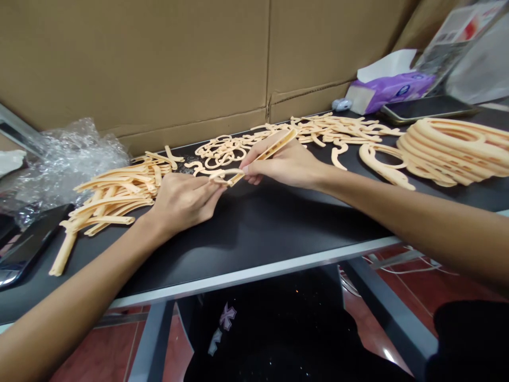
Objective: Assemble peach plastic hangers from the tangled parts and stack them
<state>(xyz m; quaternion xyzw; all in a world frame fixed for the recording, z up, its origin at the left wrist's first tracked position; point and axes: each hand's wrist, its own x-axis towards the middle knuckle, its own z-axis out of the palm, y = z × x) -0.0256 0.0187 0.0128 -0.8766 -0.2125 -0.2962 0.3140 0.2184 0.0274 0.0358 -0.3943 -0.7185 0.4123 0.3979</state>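
Head view, and both bare hands meet above the black table [254, 233], fingertips close together! Left hand [185, 199]: narrow pinch, thumb and fingers closed on a small curved piece [226, 173], pale orange, out in front of the fingertips. Right hand [284, 162]: fingers wrapped round a channelled stick [280, 143], its upper end rising past the knuckles, its lower end down at the curved piece. Are the two joined there? Too small to tell.

Look around the hands now! Just beside the left one lies a loose heap of sticks [115, 193], crossing every which way. Behind the hands, a cluster of small rings [226, 151]; further right, a spread of wavy pieces [342, 127]. And on the right, big ovals [457, 151], stacked and leaning over one another, all the same pale orange!

At the far left, crumpled clear wrap [75, 159] sits behind a dark phone [32, 244]. Back right, a purple tissue pack [392, 93], and along the rear, brown cardboard [178, 63] stands upright.
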